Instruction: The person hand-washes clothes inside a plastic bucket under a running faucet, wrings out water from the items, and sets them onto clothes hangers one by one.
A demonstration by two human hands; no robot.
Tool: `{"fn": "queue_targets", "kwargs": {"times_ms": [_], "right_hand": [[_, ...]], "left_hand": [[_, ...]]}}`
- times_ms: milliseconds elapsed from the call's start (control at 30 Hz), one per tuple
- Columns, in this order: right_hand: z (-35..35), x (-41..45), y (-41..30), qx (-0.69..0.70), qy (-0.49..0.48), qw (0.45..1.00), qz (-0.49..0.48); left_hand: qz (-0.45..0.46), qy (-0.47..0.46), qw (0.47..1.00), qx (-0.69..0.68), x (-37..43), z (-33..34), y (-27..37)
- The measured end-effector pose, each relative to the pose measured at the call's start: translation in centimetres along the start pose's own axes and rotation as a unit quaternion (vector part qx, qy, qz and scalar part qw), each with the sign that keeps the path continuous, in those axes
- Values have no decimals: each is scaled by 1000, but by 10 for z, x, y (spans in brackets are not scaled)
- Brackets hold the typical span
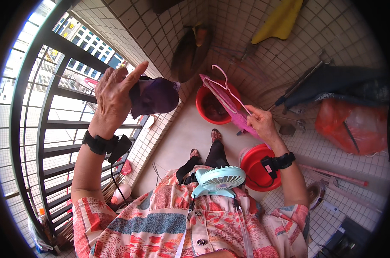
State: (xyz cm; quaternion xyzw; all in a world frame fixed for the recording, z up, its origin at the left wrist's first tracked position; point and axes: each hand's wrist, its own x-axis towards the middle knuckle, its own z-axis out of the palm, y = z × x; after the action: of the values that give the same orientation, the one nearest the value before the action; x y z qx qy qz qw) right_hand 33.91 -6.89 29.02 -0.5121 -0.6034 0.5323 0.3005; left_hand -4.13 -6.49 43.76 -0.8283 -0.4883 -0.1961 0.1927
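My left hand (113, 92) is raised beside the dark metal railing, its fingers curled and its thumb stretched out. A dark purple cloth item (158, 96), perhaps a cap, shows under the thumb, held in that hand; its grip is partly hidden. My right hand (261, 124) pinches a pink clothes hanger (235, 96) by one arm, its hook pointing up and away. A bright pink cloth (238, 121) hangs along the hanger and below my right fingers. Beneath it stands a red bucket (199, 104) with dark contents. Nearer me, under my right wrist, is another red bucket (251, 169).
The dark railing (66, 124) runs along the left, beside a low tiled ledge (150, 146). A red plastic bag (353, 125) and dark cloth (336, 85) are on the right. A yellow cloth (278, 22) hangs ahead. A light blue portable fan (220, 180) rests at my chest.
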Motion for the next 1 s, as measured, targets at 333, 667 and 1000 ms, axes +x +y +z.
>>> {"fn": "queue_targets", "kwargs": {"times_ms": [333,667,1000], "right_hand": [[-7,7,-9,55,58,997,1],[0,10,3,29,58,998,-2],[21,32,-11,-58,-5,997,-48]], "left_hand": [[-325,-54,550,-768,6,19,26],[-402,-141,492,-759,4,76,28],[71,-416,782,-458,37,28,36]]}}
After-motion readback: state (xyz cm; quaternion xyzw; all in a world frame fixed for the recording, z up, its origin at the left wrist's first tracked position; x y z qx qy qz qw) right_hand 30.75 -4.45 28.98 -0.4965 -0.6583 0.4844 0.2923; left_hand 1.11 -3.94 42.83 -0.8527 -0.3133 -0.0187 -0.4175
